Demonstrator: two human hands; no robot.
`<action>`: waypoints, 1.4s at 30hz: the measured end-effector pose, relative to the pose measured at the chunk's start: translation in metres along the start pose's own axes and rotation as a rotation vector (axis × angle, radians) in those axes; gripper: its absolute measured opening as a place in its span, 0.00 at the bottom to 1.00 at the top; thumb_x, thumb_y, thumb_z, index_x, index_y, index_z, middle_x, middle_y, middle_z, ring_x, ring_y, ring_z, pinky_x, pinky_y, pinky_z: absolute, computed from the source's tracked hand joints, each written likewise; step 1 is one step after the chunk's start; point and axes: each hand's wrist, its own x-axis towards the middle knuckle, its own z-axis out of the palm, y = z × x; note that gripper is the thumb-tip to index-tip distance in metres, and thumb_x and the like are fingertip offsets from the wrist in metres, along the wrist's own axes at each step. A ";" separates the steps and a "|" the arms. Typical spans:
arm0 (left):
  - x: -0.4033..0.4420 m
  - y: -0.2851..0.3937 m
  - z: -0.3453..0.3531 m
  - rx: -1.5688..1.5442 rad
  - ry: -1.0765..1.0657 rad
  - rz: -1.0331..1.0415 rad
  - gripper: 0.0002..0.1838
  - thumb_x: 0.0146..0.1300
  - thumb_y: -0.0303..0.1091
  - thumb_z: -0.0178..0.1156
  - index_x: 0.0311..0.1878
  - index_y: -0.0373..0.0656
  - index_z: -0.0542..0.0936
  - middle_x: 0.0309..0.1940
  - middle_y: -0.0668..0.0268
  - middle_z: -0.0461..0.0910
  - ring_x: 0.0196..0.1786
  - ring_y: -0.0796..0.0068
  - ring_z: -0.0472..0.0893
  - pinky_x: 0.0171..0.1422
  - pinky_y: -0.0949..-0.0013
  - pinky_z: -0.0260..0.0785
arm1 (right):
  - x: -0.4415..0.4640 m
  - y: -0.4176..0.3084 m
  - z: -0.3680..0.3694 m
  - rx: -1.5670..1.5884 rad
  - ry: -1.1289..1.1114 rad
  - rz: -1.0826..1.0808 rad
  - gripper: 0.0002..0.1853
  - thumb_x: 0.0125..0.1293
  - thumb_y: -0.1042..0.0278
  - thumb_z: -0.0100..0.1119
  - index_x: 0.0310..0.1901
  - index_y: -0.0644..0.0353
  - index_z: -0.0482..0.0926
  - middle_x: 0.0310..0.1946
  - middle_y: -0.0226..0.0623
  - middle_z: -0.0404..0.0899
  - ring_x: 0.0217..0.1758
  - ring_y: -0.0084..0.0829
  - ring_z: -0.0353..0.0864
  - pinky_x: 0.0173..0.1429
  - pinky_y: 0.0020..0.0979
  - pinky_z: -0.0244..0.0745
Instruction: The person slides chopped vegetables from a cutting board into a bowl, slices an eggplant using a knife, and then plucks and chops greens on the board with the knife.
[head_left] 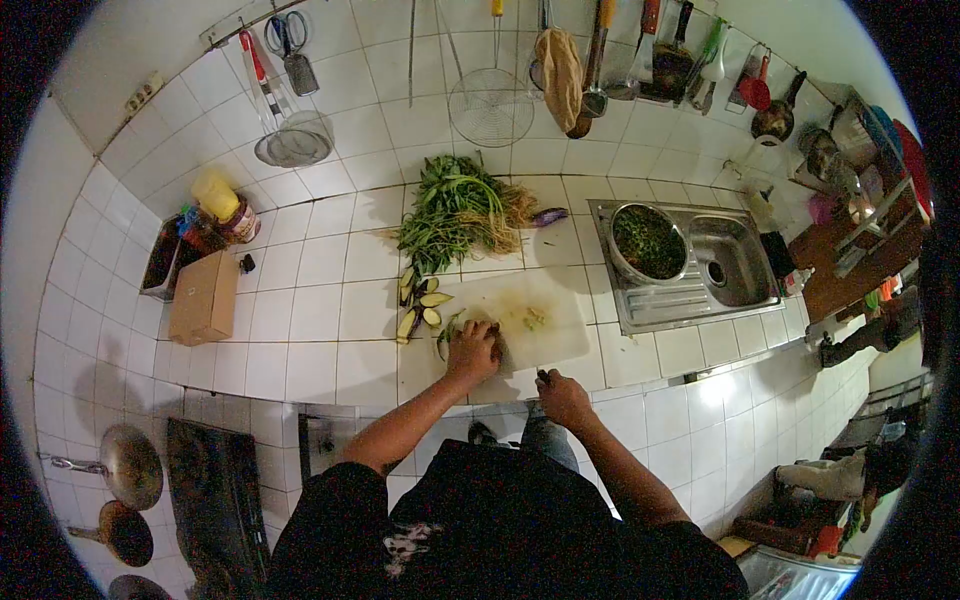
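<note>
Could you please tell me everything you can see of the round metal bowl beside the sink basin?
The round bowl is silvery and looks metal, with a pale, shiny rim. It sits upright and uncovered on the steel drainboard, left of the basin as pictured. Finely cut dark greens fill much of its opening and hide its bottom, so their depth cannot be told. No lid or spoon shows on it, and neither hand touches it.
</note>
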 end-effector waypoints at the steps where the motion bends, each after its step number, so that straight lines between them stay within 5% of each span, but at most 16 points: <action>1: -0.001 0.001 -0.001 -0.008 0.011 -0.008 0.16 0.48 0.38 0.64 0.38 0.38 0.82 0.55 0.62 0.71 0.59 0.58 0.68 0.56 0.49 0.66 | 0.000 0.003 0.007 -0.008 0.011 -0.018 0.20 0.69 0.52 0.47 0.40 0.66 0.70 0.27 0.59 0.80 0.33 0.60 0.81 0.39 0.56 0.75; 9: 0.001 0.000 0.002 -0.061 0.113 -0.012 0.13 0.48 0.36 0.65 0.36 0.40 0.83 0.52 0.63 0.74 0.56 0.59 0.69 0.55 0.51 0.67 | 0.013 0.007 0.008 -0.014 0.090 -0.019 0.19 0.69 0.53 0.48 0.40 0.65 0.69 0.25 0.58 0.79 0.32 0.59 0.81 0.37 0.55 0.76; 14: 0.016 -0.017 0.029 -0.263 0.190 -0.273 0.07 0.48 0.31 0.66 0.33 0.46 0.86 0.41 0.64 0.80 0.47 0.58 0.76 0.53 0.58 0.70 | -0.009 -0.007 -0.020 0.018 -0.007 -0.068 0.22 0.71 0.51 0.45 0.41 0.69 0.71 0.29 0.64 0.79 0.37 0.63 0.79 0.45 0.57 0.73; 23: 0.025 -0.027 0.026 -0.436 0.163 -0.457 0.11 0.47 0.32 0.66 0.37 0.50 0.85 0.40 0.63 0.81 0.45 0.58 0.80 0.47 0.58 0.73 | -0.013 0.005 0.001 0.064 -0.009 0.017 0.22 0.70 0.51 0.47 0.40 0.68 0.71 0.28 0.62 0.79 0.36 0.63 0.79 0.43 0.57 0.73; 29: 0.025 -0.030 0.031 -0.450 0.203 -0.413 0.08 0.47 0.33 0.66 0.33 0.50 0.81 0.36 0.63 0.80 0.43 0.58 0.79 0.45 0.56 0.73 | -0.011 -0.001 -0.001 -0.001 -0.042 0.015 0.22 0.70 0.50 0.46 0.43 0.66 0.71 0.29 0.56 0.81 0.36 0.58 0.82 0.41 0.54 0.76; 42: 0.022 -0.021 0.019 -0.404 0.208 -0.409 0.06 0.46 0.31 0.67 0.29 0.47 0.79 0.32 0.63 0.77 0.41 0.57 0.78 0.44 0.55 0.72 | -0.012 -0.005 -0.004 0.005 -0.048 0.005 0.20 0.70 0.53 0.48 0.41 0.67 0.70 0.29 0.60 0.80 0.36 0.59 0.81 0.42 0.55 0.75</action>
